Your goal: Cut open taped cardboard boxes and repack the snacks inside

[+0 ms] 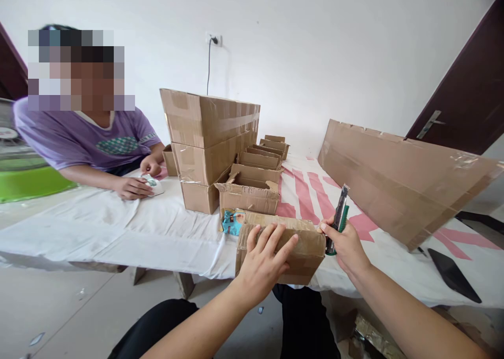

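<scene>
My left hand (263,260) lies on the near side of a small taped cardboard box (303,243) at the table's front edge, fingers spread flat over its top edge. My right hand (345,243) is closed round a green and black utility knife (340,212), held upright just right of the box with its tip pointing up. A blue packet (232,221) lies right behind the box's left end.
Stacked large cartons (208,138) and a row of small open boxes (255,183) stand mid-table on the white cloth (129,228). A long flattened cardboard sheet (397,175) leans at the right. Another person in a purple shirt (90,138) sits at the far left, hands on a small object.
</scene>
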Available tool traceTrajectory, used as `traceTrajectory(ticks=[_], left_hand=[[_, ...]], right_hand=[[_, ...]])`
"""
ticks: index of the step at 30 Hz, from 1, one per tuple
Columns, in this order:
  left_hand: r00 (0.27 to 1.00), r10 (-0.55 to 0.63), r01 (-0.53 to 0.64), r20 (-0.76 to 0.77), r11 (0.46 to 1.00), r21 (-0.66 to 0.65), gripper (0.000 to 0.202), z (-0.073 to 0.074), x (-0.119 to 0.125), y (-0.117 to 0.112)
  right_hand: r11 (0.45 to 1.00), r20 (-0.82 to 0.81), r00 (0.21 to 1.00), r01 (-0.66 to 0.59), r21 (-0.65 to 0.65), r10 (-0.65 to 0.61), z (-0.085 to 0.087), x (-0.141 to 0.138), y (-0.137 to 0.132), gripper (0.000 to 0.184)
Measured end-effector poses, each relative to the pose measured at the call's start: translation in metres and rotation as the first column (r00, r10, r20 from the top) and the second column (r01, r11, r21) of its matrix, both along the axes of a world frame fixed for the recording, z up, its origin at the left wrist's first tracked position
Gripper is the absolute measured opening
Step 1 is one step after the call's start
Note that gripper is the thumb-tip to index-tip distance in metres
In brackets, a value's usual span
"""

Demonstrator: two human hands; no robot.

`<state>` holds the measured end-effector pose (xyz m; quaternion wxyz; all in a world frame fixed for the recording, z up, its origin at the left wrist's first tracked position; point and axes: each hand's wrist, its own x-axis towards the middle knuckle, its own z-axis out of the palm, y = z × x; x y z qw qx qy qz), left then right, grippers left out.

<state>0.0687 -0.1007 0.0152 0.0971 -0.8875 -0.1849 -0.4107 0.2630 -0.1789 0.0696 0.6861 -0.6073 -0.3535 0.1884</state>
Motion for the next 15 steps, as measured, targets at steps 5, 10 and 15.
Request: traceTrajectory(ticks=[5,10,15], left_hand=[[1.0,-0.018,0.018,0.002,1.0,0.012,0.059,-0.0026,-0.0001,0.0005],[1.0,-0.023,0.023,0.015,1.0,0.017,0.052,-0.0026,0.0,0.0015],[1.0,-0.024,0.024,0.017,0.999,0.036,0.049,-0.0039,0.0002,0.0008]], right_hand=[[0.999,0.002,1.0,0.019,0.041,-0.019,-0.0023,-0.0001,0.0018,0.031],[0.998,0.019,0.999,0.048,0.034,-0.049,-0.0013,-0.0002,0.0042,0.032],[0.998,0.008,0.999,0.052,0.033,-0.052,-0.0006,0.002,0.0047,0.029]])
